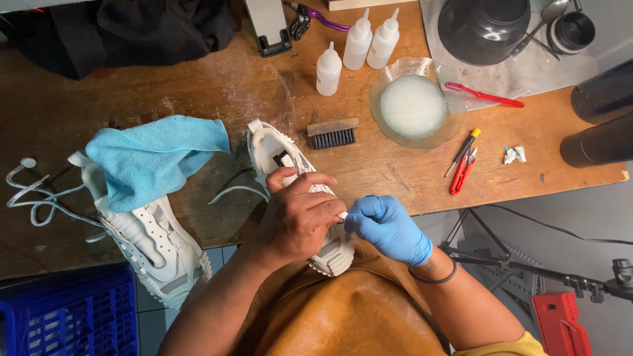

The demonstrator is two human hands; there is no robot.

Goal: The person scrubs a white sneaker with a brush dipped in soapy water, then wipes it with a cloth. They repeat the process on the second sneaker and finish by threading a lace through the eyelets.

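Note:
My left hand (298, 214), bare, grips a white sneaker (273, 153) across its side, holding it over the table's front edge with the toe toward me. My right hand (387, 226), in a blue glove, pinches a small white lace end right at the sneaker's side, next to my left fingers. A loose white lace (235, 192) trails left from the shoe. The second white sneaker (153, 244) lies at the left, partly under a light blue cloth (153, 156).
On the wooden table (198, 86) stand three white squeeze bottles (356, 47), a dark brush (332, 134), a glass bowl of milky liquid (414, 104), a red toothbrush (484, 96), red pliers (463, 173) and a screwdriver. Blue crate (66, 316) lower left.

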